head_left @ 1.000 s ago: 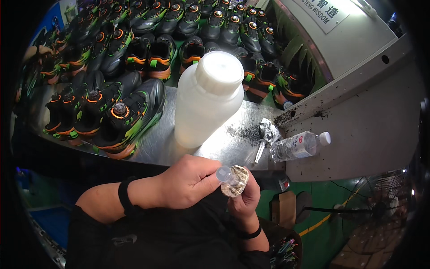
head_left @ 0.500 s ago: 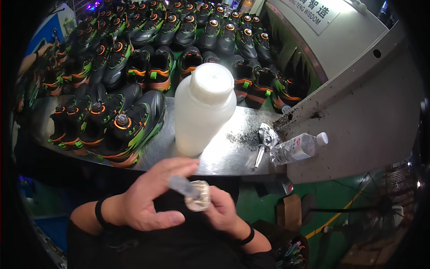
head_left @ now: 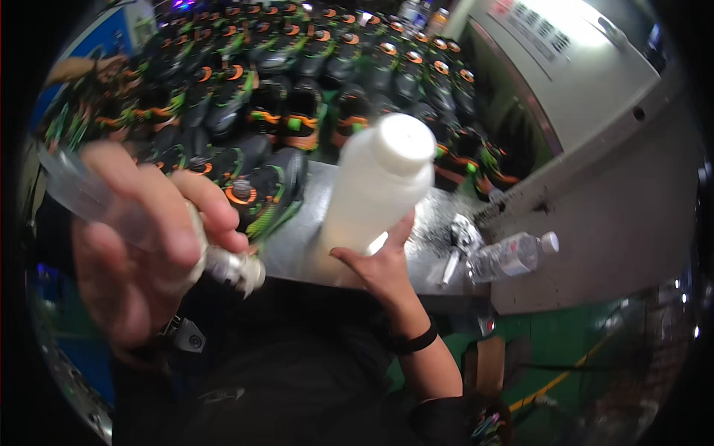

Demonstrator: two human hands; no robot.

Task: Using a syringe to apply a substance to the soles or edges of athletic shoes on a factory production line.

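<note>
1. Bottle of white plastic, topped by a screw cap, stands on the metal counter, just off centre toward one o'clock. The right hand is at its lower body, thumb and fingers spread wide; whether that grip bears any weight, I cannot tell. A push this low could topple the bottle, since nothing visible steadies its top.

2. At nine o'clock the left hand has its fingers curled round a translucent tube, with a pale nozzle showing past the fingertips. Blur hides how firm this grip is — if loose, the tube could slip; its protruding end might also knock something nearby.

3. Toward ten o'clock, the nearest black shoe sits close to the bottle; a topple that way, or a drip from the tube, might mark its upper.

4. Around three o'clock, a clear bottle lies on its side near crumpled foil and dark crumbs. A careless elbow could roll it — or a brush past could carry grit onto the right hand.
</note>
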